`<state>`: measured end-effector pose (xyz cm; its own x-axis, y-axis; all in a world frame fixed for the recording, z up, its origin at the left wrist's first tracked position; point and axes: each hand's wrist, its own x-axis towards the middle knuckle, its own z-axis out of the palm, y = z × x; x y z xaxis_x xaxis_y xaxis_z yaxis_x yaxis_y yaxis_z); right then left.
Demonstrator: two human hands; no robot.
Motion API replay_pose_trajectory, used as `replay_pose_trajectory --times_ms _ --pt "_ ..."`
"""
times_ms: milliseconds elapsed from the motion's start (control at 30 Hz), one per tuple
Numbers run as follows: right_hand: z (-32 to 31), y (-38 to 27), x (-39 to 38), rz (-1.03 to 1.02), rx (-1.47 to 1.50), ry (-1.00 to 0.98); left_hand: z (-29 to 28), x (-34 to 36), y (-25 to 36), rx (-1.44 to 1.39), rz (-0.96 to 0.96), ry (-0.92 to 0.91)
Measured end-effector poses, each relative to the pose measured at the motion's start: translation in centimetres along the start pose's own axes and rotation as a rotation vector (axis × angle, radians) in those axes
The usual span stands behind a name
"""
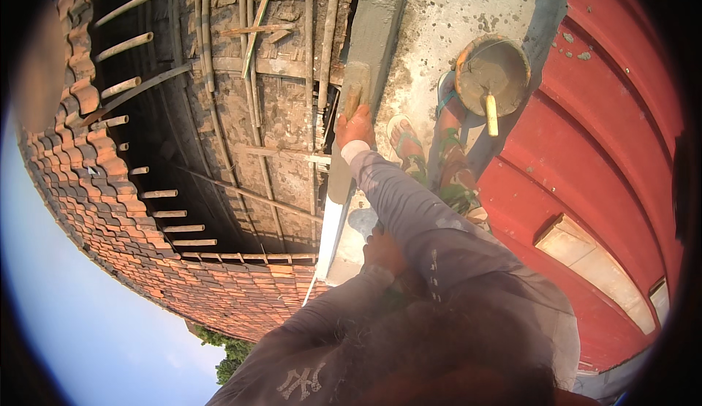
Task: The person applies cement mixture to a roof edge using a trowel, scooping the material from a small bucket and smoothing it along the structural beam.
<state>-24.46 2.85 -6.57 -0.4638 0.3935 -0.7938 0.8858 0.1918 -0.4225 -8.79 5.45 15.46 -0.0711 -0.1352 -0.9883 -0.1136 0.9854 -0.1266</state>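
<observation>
My right hand (356, 126) is wrapped round the wooden handle of a plastering float (357, 77), which lies flat on a strip of wet grey mortar (376, 18) along the wall top. My left hand (385, 251) is lower down, closed near my body. Just beyond its fingers shows a rounded blue-grey shape (362, 222); I cannot tell whether the hand grips it. To the right, a bucket (461, 77) holds grey mortar, and a yellow-handled tool (491, 117) leans out over its near rim.
My sandalled feet (406, 139) stand on a mortar-spattered concrete ledge (439, 11). Left of the wall is an opened roof with bamboo poles (252, 99) and a drop, edged by orange tiles (117, 208). Red metal roofing (585, 157) slopes away on the right.
</observation>
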Motion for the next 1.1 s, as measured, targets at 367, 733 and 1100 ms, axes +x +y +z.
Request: replay_pose_trajectory --times_ms 367,733,1100 --pt "-11.0 -10.3 14.8 -0.286 -0.121 0.177 0.2 1.5 0.3 -0.130 -0.033 0.188" --pt "-16.1 -17.8 25.5 -0.404 -0.231 0.281 -1.1 1.4 2.8 -0.163 -0.061 0.179" --pt "-14.0 -14.2 19.2 -0.385 -0.160 0.048 -10.7 -4.2 5.7 -0.268 0.120 0.330"
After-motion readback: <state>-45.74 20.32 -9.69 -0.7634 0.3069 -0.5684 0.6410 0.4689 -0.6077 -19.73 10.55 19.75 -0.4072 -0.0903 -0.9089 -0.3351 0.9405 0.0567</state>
